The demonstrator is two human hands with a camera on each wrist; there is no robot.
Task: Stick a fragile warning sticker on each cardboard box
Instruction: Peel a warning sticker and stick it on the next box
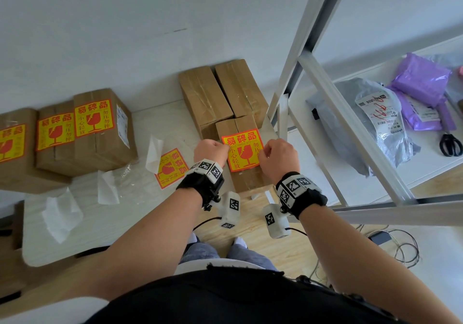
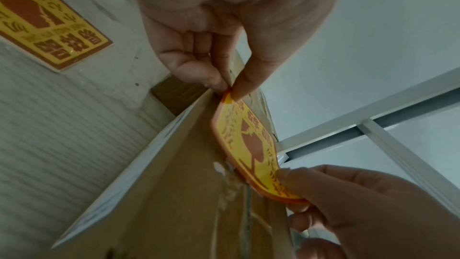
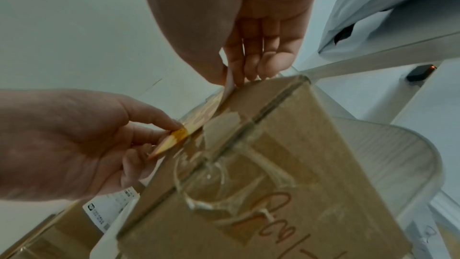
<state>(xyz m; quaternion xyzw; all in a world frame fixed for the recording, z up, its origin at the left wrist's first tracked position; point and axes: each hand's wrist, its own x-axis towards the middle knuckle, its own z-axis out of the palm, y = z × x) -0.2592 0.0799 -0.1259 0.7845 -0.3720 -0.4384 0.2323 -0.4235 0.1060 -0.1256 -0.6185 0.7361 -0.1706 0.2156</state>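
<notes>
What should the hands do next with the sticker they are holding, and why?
Probably lower the sticker flat onto the box top and press. The left hand and right hand pinch opposite edges, and the wrist views show it lifted above the cardboard.

Six cardboard boxes [image 1: 226, 98]: three [image 1: 100, 128] stickered at left, three at right. Five fragile stickers [image 1: 241, 152] total, one loose [image 1: 171, 167] on the tabletop [image 1: 125, 211], one held over the near-right box. Three peeled backing papers [image 1: 107, 188], one pair of scissors [image 1: 449, 143], two hands.
</notes>
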